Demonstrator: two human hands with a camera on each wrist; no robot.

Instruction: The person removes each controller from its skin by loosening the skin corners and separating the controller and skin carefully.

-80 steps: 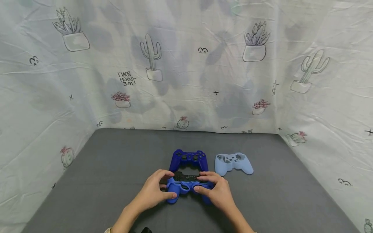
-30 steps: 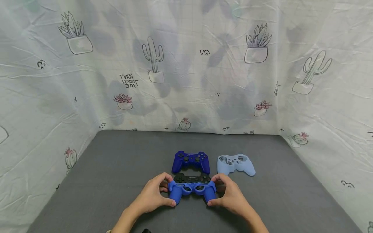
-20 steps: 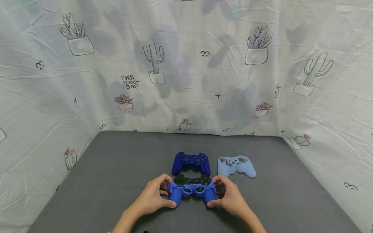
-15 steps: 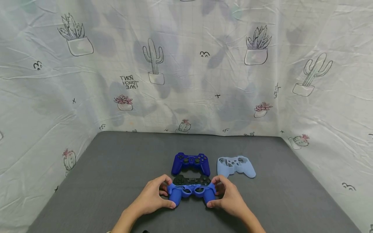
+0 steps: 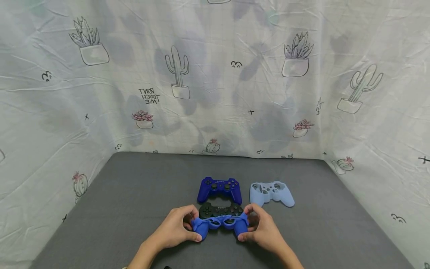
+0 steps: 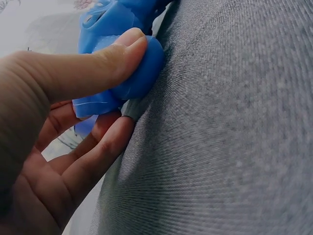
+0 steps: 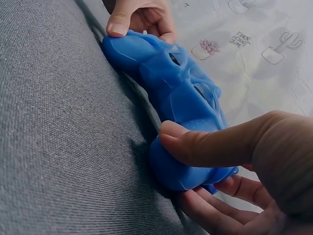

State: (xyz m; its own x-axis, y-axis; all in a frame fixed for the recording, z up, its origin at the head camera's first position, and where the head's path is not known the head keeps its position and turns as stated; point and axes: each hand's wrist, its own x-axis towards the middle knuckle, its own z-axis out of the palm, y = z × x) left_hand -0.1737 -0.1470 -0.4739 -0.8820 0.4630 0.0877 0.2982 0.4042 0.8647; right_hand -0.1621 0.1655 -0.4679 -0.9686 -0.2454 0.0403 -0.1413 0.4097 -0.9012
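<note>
Head: left hand (image 5: 179, 227) and right hand (image 5: 263, 228) grip blue cover (image 5: 222, 219)

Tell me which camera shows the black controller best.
The head view, where the black controller shows its bare upper part, buttons and lettering beyond the blue cover. The right wrist view shows just dark slivers through openings in the blue cover; the left wrist view shows mostly cover, hardly any controller.
</note>
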